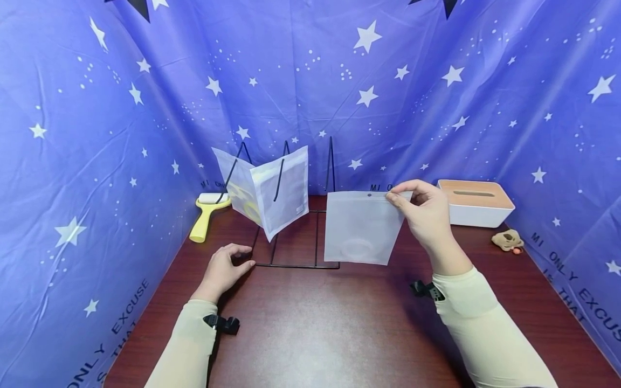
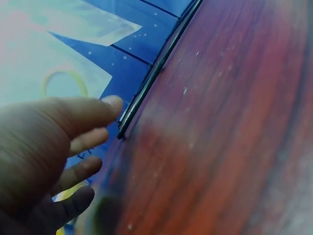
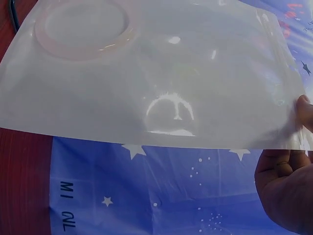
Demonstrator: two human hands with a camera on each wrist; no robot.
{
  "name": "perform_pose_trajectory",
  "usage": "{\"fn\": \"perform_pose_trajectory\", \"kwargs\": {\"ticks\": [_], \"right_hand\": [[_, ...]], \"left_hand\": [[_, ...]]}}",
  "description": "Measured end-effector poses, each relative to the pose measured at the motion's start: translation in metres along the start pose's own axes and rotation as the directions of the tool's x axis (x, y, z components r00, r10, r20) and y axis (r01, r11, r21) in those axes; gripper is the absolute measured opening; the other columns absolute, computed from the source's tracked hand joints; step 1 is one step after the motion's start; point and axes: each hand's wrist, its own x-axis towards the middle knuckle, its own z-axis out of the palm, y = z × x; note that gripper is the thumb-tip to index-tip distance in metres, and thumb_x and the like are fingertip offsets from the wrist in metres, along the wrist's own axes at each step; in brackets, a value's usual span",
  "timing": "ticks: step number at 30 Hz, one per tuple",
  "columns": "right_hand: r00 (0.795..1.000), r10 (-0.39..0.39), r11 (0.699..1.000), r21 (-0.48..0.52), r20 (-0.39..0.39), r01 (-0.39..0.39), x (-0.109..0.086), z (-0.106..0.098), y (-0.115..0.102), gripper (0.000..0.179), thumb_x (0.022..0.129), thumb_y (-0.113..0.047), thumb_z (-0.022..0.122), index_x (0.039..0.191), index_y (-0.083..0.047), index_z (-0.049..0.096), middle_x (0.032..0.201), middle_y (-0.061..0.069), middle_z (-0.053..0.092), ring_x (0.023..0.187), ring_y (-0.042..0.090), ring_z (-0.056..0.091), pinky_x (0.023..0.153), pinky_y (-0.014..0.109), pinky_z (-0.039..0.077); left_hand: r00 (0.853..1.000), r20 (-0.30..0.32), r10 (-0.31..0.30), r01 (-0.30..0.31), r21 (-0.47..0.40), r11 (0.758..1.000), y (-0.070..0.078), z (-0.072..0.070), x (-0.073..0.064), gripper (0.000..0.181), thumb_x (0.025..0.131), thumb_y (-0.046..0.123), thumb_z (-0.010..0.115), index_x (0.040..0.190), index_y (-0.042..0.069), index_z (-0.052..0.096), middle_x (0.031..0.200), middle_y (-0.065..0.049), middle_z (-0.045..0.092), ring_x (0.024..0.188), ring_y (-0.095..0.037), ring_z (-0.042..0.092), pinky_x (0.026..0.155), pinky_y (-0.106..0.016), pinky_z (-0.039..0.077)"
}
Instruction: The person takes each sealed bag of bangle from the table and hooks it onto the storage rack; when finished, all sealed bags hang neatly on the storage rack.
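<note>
In the head view, my right hand (image 1: 424,210) pinches the top right corner of a translucent zip bag (image 1: 361,229), which hangs just right of a black wire rack (image 1: 296,266). A pale pink ring (image 3: 83,54) shows through this bag in the right wrist view. My left hand (image 1: 227,269) holds the rack's front left corner between thumb and fingers, low at the table. Two similar bags stand tilted between the rack's uprights: the left bag (image 1: 237,186) shows something yellow inside, and the right bag (image 1: 286,194) leans beside it, its content unclear.
A yellow-handled lint roller (image 1: 204,218) lies left of the rack. At the right back stands a white tissue box (image 1: 477,207) with a wooden lid, near a small beige trinket (image 1: 506,240). Blue star-patterned cloth (image 1: 291,70) surrounds the brown table (image 1: 310,323).
</note>
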Motion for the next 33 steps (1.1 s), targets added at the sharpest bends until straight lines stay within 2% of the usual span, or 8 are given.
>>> {"fn": "perform_pose_trajectory", "kwargs": {"ticks": [4,9,14,19,21,26,33], "right_hand": [[1.000,-0.002,1.000,0.010,0.005,0.002,0.002,0.003,0.000,0.014,0.084,0.010,0.082,0.096,0.011,0.074,0.071,0.002,0.073,0.048,0.007,0.033,0.044,0.024,0.026],[1.000,-0.009,1.000,0.008,0.008,0.009,0.003,0.009,-0.004,0.013,0.085,0.008,0.082,0.096,0.010,0.075,0.073,0.001,0.074,0.048,0.008,0.034,0.045,0.023,0.028],[1.000,-0.019,0.998,0.055,0.025,0.017,0.003,0.016,-0.006,0.013,0.085,0.010,0.081,0.096,0.012,0.074,0.076,0.004,0.075,0.047,0.009,0.032,0.045,0.023,0.028],[1.000,-0.006,0.998,0.067,0.028,0.005,0.002,0.022,-0.005,0.012,0.085,0.011,0.081,0.095,0.012,0.074,0.075,0.001,0.075,0.047,0.007,0.032,0.045,0.022,0.029],[1.000,-0.003,0.998,0.059,0.030,0.001,0.002,0.025,-0.002,0.012,0.085,0.012,0.080,0.095,0.012,0.074,0.076,0.000,0.076,0.048,0.006,0.033,0.046,0.021,0.029],[0.999,-0.009,0.999,0.045,0.031,0.008,0.003,0.036,0.000,0.012,0.085,0.014,0.079,0.095,0.014,0.072,0.074,0.001,0.074,0.049,0.006,0.035,0.047,0.021,0.031],[1.000,0.006,0.998,0.060,0.028,-0.008,0.002,0.050,-0.003,0.013,0.085,0.008,0.083,0.094,0.009,0.075,0.074,0.000,0.073,0.050,0.008,0.038,0.050,0.021,0.036]], "left_hand": [[0.998,-0.047,0.034,-0.038,-0.069,0.997,0.006,-0.001,0.002,0.034,0.084,0.022,0.090,0.114,0.010,0.078,0.109,-0.001,0.075,0.101,-0.024,0.071,0.090,-0.048,0.056],[0.994,-0.095,0.050,-0.064,-0.142,0.988,0.019,0.000,0.005,0.031,0.086,0.025,0.089,0.111,0.010,0.079,0.105,0.003,0.075,0.088,-0.022,0.073,0.079,-0.046,0.059],[0.988,-0.129,0.086,-0.108,-0.177,0.978,0.037,0.002,0.006,0.030,0.088,0.026,0.088,0.113,0.012,0.080,0.105,0.005,0.077,0.088,-0.024,0.071,0.075,-0.042,0.057],[0.986,-0.095,0.137,-0.156,-0.227,0.961,0.055,0.006,0.007,0.030,0.088,0.025,0.088,0.114,0.012,0.079,0.106,0.005,0.077,0.088,-0.029,0.071,0.074,-0.047,0.057],[0.985,-0.079,0.154,-0.170,-0.252,0.953,0.063,0.008,0.007,0.029,0.088,0.025,0.088,0.114,0.013,0.079,0.106,0.005,0.078,0.091,-0.026,0.072,0.075,-0.049,0.058],[0.977,-0.062,0.203,-0.212,-0.295,0.932,0.082,0.013,0.010,0.029,0.087,0.023,0.089,0.115,0.021,0.078,0.106,0.003,0.078,0.093,-0.018,0.074,0.079,-0.046,0.058],[0.971,-0.015,0.238,-0.225,-0.391,0.893,0.102,0.024,0.013,0.036,0.089,0.020,0.087,0.122,0.015,0.076,0.106,-0.001,0.078,0.090,-0.028,0.074,0.070,-0.053,0.057]]}}
